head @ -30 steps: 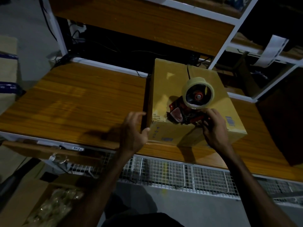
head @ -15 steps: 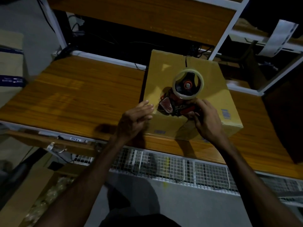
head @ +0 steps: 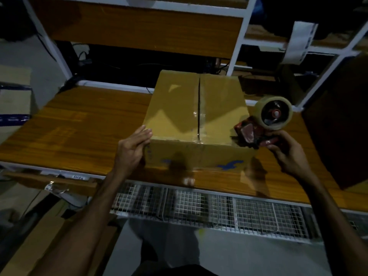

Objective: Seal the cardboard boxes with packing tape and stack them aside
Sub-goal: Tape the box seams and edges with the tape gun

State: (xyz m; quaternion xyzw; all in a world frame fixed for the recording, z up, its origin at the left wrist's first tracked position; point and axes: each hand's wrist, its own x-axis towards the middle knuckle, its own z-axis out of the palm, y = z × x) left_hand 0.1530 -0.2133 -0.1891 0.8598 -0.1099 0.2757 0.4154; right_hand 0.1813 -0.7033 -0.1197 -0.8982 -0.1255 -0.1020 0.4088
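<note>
Head view. The cardboard box (head: pixel 196 116) stands on the wooden workbench (head: pixel 79 132), slightly toward 1 o'clock from frame centre, its near face close to the bench's front edge. The two top flaps are closed and meet at a dark centre seam; a short strip of clear tape covers the near end of that seam and folds over the front edge. A blue mark is printed on the near face.

The left hand (head: pixel 132 151), at 9 o'clock of the box, lies flat with straight fingers against the box's near left corner, grasping nothing.

The right hand (head: pixel 286 152), at 3 o'clock of the box, grasps the handle of the red tape dispenser (head: pixel 258 130), which carries a roll of clear tape. The dispenser is held just beside the box's near right corner.

A wire mesh tray (head: pixel 209 208) hangs under the bench front.
</note>
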